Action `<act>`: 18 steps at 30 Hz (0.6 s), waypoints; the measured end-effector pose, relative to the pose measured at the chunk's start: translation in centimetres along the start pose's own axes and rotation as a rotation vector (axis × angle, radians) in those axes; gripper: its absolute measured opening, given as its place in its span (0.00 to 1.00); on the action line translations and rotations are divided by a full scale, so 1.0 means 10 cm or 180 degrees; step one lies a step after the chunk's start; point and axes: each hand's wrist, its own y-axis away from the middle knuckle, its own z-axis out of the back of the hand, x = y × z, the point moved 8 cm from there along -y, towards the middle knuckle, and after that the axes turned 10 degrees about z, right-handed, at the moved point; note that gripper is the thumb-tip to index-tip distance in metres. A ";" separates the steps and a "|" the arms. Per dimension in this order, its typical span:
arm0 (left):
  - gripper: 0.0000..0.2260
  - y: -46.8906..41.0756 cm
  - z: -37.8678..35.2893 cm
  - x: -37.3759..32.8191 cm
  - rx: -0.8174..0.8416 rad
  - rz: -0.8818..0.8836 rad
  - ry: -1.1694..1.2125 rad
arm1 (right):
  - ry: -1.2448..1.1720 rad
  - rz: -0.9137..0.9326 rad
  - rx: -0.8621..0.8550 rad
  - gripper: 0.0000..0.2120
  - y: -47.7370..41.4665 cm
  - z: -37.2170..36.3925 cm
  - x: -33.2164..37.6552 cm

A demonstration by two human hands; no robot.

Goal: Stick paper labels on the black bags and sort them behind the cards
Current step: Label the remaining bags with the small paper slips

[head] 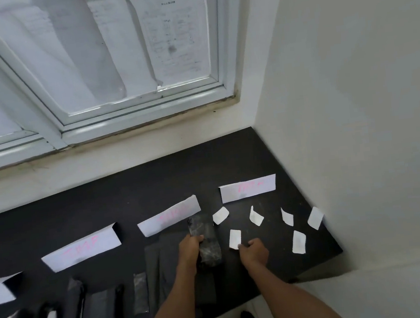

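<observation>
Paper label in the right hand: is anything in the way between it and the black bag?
Nothing visible is. The right hand pinches the paper label at its near corner; the black bag, gripped by the left hand, lies right beside it, with only a strip of bare table between them.

Your body shows only as two arms reaching in from the lower edge of the picture. Your left forearm [178, 303] and right forearm [290, 296] are bare along their whole visible length, smooth in outline, broad near the camera and tapering towards the wrists. Your left hand [190, 244] and right hand [255, 251] are bare too, and mostly their backs and rounded knuckles show. The wide lens and a slight blur soften fine detail, so nails and skin creases cannot be made out. The upper arms lie outside the picture.
</observation>
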 end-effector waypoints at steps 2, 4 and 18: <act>0.05 -0.05 0.00 -0.01 -0.0010 0.0072 -0.0014 | -0.0084 -0.0081 0.0005 0.16 -0.06 -0.05 0.01; 0.05 -0.09 0.02 0.00 -0.0030 0.0148 0.0029 | -0.0160 -0.0144 0.0007 0.14 -0.07 -0.06 0.03; 0.09 0.17 0.13 -0.34 0.0345 0.0078 0.0440 | -0.1175 0.1241 0.0177 0.12 0.42 0.10 1.27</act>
